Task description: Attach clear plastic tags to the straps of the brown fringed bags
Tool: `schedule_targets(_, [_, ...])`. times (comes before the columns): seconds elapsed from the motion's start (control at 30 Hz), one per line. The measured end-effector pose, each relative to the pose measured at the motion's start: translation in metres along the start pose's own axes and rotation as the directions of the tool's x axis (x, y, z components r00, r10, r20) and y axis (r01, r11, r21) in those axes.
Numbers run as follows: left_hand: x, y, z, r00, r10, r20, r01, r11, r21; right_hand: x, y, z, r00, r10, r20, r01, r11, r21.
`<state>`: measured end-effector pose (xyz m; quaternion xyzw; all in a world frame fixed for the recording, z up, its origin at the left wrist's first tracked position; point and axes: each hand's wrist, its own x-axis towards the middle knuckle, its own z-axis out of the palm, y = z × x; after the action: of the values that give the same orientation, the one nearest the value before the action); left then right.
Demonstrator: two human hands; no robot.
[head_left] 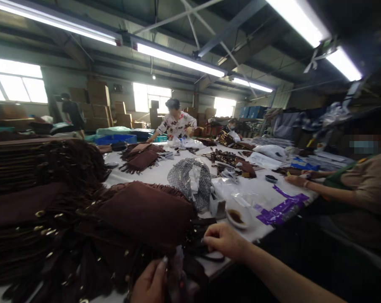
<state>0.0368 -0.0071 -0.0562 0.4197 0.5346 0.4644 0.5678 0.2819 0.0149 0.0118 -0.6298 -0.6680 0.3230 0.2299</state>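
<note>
Item: stack of flat, dark brown, fringed leather-like pieces [13, 164], left of the landmark.
Item: tangle of near-black straps with gold-coloured metal fittings [51, 261], at the landmark's near left.
Item, landmark: flat, dark brown, fringed leather-like bag [146, 212], over the pile on the white-topped table [160, 170].
Item: left hand [150, 284], bare, at the bag's near edge. Thumb and fingers are bent; what they pinch, if anything, is too blurred to tell.
Item: wisp of translucent plastic [179, 259], just right of that hand, below the bag.
Item: grey, speckled, wrapped roll [180, 179], beyond the bag's far right corner.
Item: right hand [225, 242], bare, right of the bag, beside dark straps. Fingers curl toward the thumb; whether they close on a strap cannot be told.
Item: shallow white dish of dark brown matter [236, 216], farther right of the bag.

Handling, as judged: one hand best steadies the work at the bag's edge while the other manages the straps, laid untwisted; fittings should not scrape the brown face, and straps should keep clear of the dish.

Pose: left hand low, thumb uppermost, pointing away from the body. Right forearm slants in from lower right, knuckles up, fingers turned toward the bag.
</note>
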Motion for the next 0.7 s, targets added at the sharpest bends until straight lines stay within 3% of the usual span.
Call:
schedule_targets(0.07, [-0.007,0.006,0.001,1.0,0.014,0.009,-0.014,0.998,0.068,-0.013,-0.029,0.026,0.994,-0.07,0.081,0.048,0.968,0.248])
schedule_targets(0.13, [-0.012,0.01,0.0,0.999,0.035,0.022,-0.038,0.992,0.116,-0.017,-0.052,0.052,0.99,-0.079,0.119,0.029,0.925,0.378])
schedule_targets(0.23, [-0.018,0.012,-0.003,0.995,0.09,0.042,-0.096,0.979,0.181,-0.008,-0.067,0.085,0.993,0.021,0.114,-0.069,0.896,0.438])
schedule_targets(0.33, [-0.021,0.012,-0.006,0.989,0.144,0.027,-0.146,0.953,0.265,0.006,-0.063,0.108,0.989,0.13,0.069,-0.147,0.894,0.424])
schedule_targets(0.53, [-0.02,0.008,-0.007,0.96,0.281,0.004,-0.256,0.869,0.424,0.015,-0.054,0.119,0.979,0.201,0.024,-0.195,0.904,0.382])
schedule_targets(0.63, [-0.016,-0.007,-0.008,0.915,0.4,-0.046,-0.311,0.774,0.552,0.017,-0.054,0.12,0.976,0.218,0.022,-0.212,0.912,0.351])
schedule_targets(0.7, [-0.013,-0.019,-0.009,0.864,0.499,-0.069,-0.349,0.691,0.634,0.018,-0.055,0.122,0.973,0.228,0.038,-0.226,0.908,0.354])
